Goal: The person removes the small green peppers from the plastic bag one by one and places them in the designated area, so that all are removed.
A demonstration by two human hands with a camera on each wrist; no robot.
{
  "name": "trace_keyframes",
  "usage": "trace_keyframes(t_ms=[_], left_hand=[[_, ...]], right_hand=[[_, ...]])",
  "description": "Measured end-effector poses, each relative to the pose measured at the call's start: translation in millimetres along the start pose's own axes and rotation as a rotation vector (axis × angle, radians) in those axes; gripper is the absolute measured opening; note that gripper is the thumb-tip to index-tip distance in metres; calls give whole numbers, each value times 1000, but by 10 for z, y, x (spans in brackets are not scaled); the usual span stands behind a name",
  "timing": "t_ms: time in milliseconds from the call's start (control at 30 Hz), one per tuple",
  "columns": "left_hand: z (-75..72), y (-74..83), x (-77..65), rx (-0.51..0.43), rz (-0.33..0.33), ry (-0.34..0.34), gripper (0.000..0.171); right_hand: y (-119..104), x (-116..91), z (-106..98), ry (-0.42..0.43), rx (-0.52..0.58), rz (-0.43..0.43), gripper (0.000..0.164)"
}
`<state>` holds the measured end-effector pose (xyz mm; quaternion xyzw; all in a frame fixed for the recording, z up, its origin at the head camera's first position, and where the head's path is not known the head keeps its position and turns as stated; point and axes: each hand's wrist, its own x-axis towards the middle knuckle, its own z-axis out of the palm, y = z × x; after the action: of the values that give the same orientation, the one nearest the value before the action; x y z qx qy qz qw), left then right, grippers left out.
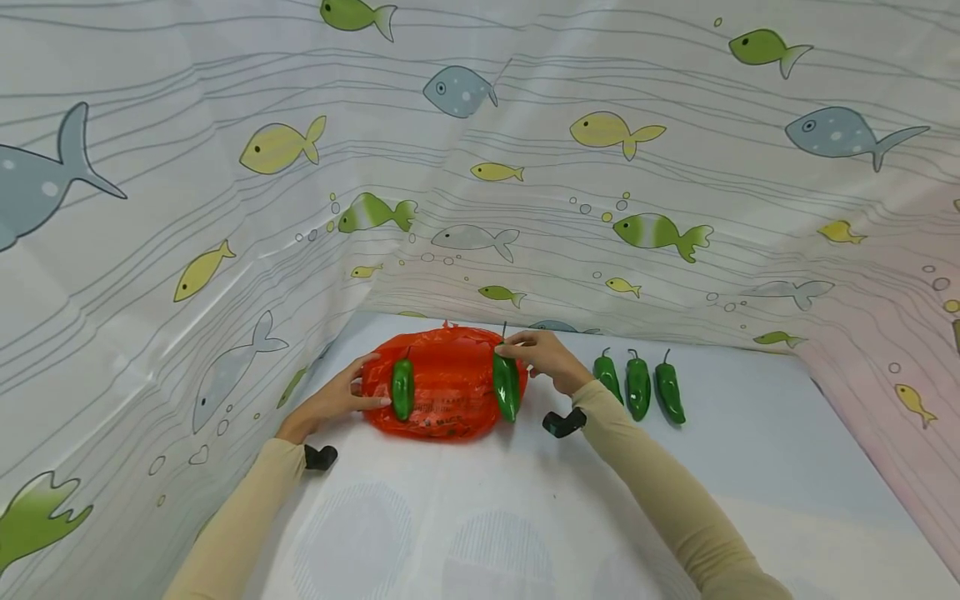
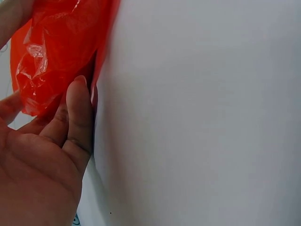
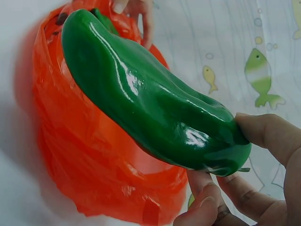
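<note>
My right hand [image 1: 546, 357] is pinching the green pepper [image 3: 150, 103] between the thumb and the fingers, close to its stem end, so that the body of it reaches out beyond my fingertips, away from the palm. In the head view this pepper hangs with the stem upward, in front of the right end of the red plastic bag [image 1: 453, 375]; whether its lower tip touches the plastic, I cannot tell. My left hand [image 1: 333, 404] is at the opposite end of this bag, with thumb and forefinger spread well apart, and its fingers touch the crumpled plastic. Just beside the left thumb is a second pepper [image 1: 402, 389], green also, stem toward the far side; it shows against the left part of the bag, and its place is well apart from my right hand. Over both arms I have beige sleeves [image 1: 652, 450], and at each wrist there is a black piece [image 1: 562, 423]. To the right of my right hand, three more peppers [image 1: 638, 386] lie side by side on the white table [image 1: 787, 442]. Behind everything stands a pale sheet [image 1: 540, 108] printed with fish and thin wavy lines.
</note>
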<state>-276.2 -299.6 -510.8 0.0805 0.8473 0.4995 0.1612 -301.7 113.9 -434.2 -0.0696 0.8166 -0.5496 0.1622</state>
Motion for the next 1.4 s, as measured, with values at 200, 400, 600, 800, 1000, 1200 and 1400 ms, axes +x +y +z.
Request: trace_keyframes(t_ms=[200, 400, 600, 800, 1000, 1200, 1400], left_hand=[[-8, 23, -18, -9, 7, -7, 105], [-17, 34, -15, -10, 7, -10, 105], [-19, 26, 1, 6, 11, -9, 104], [-13, 19, 11, 18, -5, -4, 105], [-18, 13, 9, 24, -1, -2, 105], [-21, 14, 7, 15, 5, -5, 105], [-8, 70, -20, 4, 1, -3, 103]], right_hand=[[28, -16, -85, 27, 9, 22, 46], [96, -37, -185, 37, -4, 15, 45], [148, -61, -297, 42, 13, 12, 44], [202, -81, -385, 69, 9, 53, 47], [226, -124, -467, 101, 4, 72, 47], [252, -188, -564, 104, 8, 78, 52], [299, -233, -676, 109, 16, 65, 51]])
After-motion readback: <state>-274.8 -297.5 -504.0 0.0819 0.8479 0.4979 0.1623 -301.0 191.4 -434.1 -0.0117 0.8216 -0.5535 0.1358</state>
